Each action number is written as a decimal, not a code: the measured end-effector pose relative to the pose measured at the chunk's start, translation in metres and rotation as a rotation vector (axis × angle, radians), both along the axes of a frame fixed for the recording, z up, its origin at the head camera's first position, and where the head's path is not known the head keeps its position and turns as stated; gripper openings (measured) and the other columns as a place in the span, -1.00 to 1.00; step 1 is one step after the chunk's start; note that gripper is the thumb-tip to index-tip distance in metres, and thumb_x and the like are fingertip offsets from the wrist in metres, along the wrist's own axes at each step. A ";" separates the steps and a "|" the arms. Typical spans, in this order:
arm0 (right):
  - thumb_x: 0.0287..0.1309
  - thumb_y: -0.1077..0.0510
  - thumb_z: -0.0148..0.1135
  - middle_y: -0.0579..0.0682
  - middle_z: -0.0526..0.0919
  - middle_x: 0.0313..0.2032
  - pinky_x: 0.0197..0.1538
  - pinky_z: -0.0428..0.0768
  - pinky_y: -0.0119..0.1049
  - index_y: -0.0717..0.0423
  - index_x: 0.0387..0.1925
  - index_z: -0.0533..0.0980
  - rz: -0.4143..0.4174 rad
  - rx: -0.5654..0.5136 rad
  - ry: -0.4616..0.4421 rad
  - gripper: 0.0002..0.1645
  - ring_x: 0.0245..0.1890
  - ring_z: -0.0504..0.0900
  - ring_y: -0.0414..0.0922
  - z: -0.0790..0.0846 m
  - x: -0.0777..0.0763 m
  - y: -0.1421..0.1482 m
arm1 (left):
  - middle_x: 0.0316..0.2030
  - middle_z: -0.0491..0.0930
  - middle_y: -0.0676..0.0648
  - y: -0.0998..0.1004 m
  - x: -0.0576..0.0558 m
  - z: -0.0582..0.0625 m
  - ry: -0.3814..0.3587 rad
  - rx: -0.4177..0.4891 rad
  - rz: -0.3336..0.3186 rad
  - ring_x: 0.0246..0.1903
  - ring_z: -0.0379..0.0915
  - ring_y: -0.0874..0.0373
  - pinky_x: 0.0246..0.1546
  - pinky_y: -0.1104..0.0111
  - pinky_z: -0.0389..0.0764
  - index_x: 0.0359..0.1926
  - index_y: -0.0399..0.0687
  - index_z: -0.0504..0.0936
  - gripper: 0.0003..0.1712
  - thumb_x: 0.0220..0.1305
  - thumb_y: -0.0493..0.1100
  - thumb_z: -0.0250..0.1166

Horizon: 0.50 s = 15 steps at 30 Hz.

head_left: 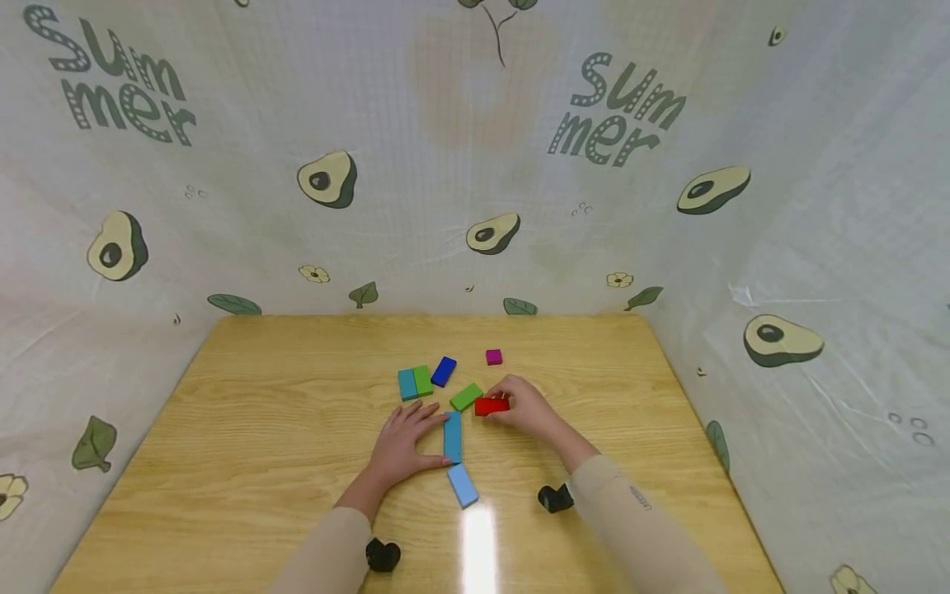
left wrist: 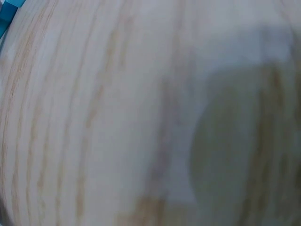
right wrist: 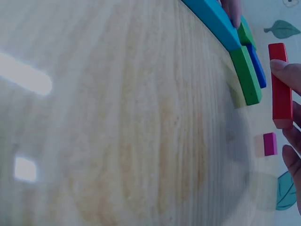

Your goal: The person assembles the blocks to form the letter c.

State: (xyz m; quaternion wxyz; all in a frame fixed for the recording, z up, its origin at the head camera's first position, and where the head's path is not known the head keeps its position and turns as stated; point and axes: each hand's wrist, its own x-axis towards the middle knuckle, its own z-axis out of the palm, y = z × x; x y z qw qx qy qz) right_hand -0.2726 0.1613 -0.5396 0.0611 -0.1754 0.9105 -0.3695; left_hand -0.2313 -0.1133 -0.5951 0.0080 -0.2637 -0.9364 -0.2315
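In the head view my right hand (head_left: 525, 404) pinches a red block (head_left: 492, 407) between thumb and fingers. The right wrist view shows the thumb on the broad face of that red block (right wrist: 281, 89). My left hand (head_left: 404, 441) lies spread, its index fingertip and thumb touching a long blue block (head_left: 453, 438) near its two ends. A light blue block (head_left: 463, 485) lies close below it. Just above, a green block (head_left: 466, 397) sits at an angle, left of the red one. The left wrist view is mostly table, with a bit of a teal block (left wrist: 8, 14) at its corner.
Farther back lie a teal block (head_left: 407, 384) and a green block (head_left: 422, 380) side by side, a dark blue block (head_left: 444, 371) and a small magenta cube (head_left: 494, 357). A printed cloth (head_left: 416, 272) rises behind the wooden table (head_left: 297, 355). Black objects sit by both forearms.
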 end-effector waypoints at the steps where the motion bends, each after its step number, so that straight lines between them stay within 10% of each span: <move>1: -0.03 0.09 0.54 -0.16 0.54 -0.23 -0.06 0.55 -0.19 0.02 -0.15 0.65 -0.002 -0.016 -0.009 -0.64 -0.16 0.49 -0.12 -0.001 0.004 0.001 | 0.41 0.24 0.02 0.000 0.000 0.000 0.000 0.001 -0.001 0.44 -0.05 -0.09 0.40 -0.08 -0.14 0.38 0.28 0.39 -0.06 0.01 0.52 0.26; 15: -0.03 0.11 0.54 -0.19 0.49 -0.26 -0.12 0.54 -0.23 0.00 -0.19 0.62 0.015 -0.106 -0.042 -0.66 -0.22 0.47 -0.15 -0.011 0.053 0.003 | 0.40 0.27 -0.02 -0.001 0.002 0.003 0.019 0.013 -0.009 0.42 -0.01 -0.13 0.38 -0.12 -0.10 0.37 0.22 0.42 -0.08 0.02 0.47 0.30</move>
